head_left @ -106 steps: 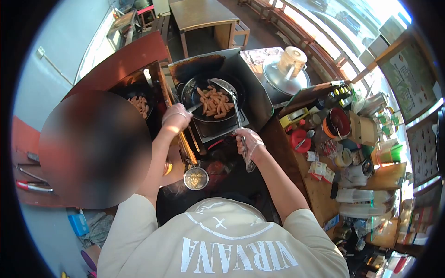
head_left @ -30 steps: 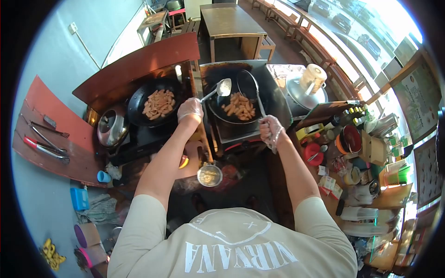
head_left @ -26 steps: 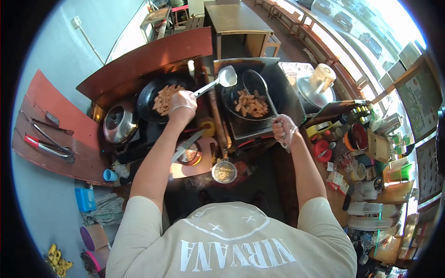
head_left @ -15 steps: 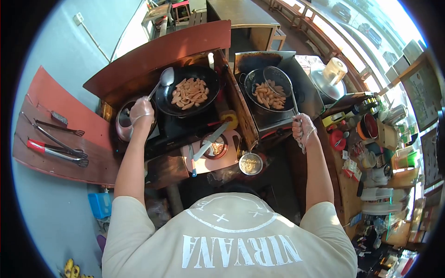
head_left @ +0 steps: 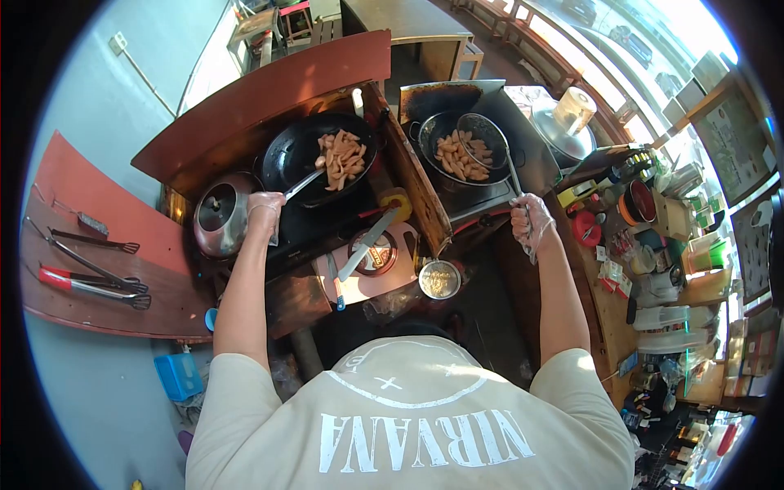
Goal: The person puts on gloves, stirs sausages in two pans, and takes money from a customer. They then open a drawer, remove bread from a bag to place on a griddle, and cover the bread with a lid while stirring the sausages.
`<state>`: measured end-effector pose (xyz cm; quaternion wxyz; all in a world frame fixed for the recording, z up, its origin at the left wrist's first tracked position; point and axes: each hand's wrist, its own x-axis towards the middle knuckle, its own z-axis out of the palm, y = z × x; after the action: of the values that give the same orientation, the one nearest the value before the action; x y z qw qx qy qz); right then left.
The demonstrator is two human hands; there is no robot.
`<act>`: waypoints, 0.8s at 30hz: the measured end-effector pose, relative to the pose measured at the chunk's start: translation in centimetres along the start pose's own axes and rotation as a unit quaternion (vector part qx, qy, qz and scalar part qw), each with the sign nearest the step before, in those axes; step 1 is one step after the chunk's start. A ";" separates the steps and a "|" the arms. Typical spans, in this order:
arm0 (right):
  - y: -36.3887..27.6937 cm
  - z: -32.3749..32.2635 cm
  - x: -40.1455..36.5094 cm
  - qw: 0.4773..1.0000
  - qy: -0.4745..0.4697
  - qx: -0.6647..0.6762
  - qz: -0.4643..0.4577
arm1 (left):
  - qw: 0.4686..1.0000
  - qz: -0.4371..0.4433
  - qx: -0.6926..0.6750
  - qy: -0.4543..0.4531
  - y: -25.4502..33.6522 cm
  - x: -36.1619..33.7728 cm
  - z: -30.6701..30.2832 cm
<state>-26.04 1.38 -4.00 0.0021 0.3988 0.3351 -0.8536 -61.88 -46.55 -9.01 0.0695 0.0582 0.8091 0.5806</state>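
Observation:
My gloved left hand (head_left: 264,215) is closed around the handle of a metal wok spatula (head_left: 305,184). Its head is among orange-brown elongated food pieces (head_left: 343,159), pushed to the right side of the left wok (head_left: 286,155); the pieces hide part of it. In my gloved right hand (head_left: 531,220), closed as well, is the long handle of a wire strainer (head_left: 483,137). The strainer's mesh rests over similar food pieces (head_left: 454,155) in the right wok (head_left: 430,126). Beside my left hand stands a lidded metal pot (head_left: 220,211).
A knife (head_left: 369,243) lies across a round-labelled container on a pink cutting board (head_left: 392,273). A small bowl (head_left: 439,279) sits to its right. A wooden divider (head_left: 412,175) separates the woks. Tongs (head_left: 94,282) hang at left; a crowded shelf (head_left: 604,318) runs along the right.
My left hand has moved down and right, bringing the spatula from the left wok's rim into the food. The pieces have shifted into a heap on the right. My right hand keeps its hold.

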 end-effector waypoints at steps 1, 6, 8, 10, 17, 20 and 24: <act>-0.1 0.1 -0.2 1.000 0.000 -0.002 0.001 | 1.000 -0.001 -0.001 0.001 0.3 -0.2 0.1; -0.7 0.1 -0.2 1.000 0.003 0.005 0.005 | 0.949 0.133 0.276 0.073 6.9 -4.1 -0.3; -1.1 0.1 0.1 1.000 0.004 -0.001 0.011 | 0.927 0.196 0.309 0.081 8.2 -5.1 -0.1; -1.3 0.1 0.3 1.000 0.005 -0.005 0.016 | 0.910 0.188 0.361 0.086 9.6 -6.1 0.8; -1.9 -0.6 1.3 1.000 -0.020 0.002 0.024 | 0.795 0.193 0.574 0.034 9.7 -7.4 1.2; -2.1 -0.3 0.8 1.000 -0.011 -0.008 0.022 | 0.771 0.165 0.610 0.080 10.2 -6.9 -0.4; -2.2 -0.5 1.1 0.999 0.002 -0.013 0.029 | 0.785 0.172 0.580 0.133 9.1 -6.2 -2.4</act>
<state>-27.05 3.69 -3.71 0.0313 0.4105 0.3340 -0.8479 -56.08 -46.98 0.70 -0.1866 0.1478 0.9712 0.0066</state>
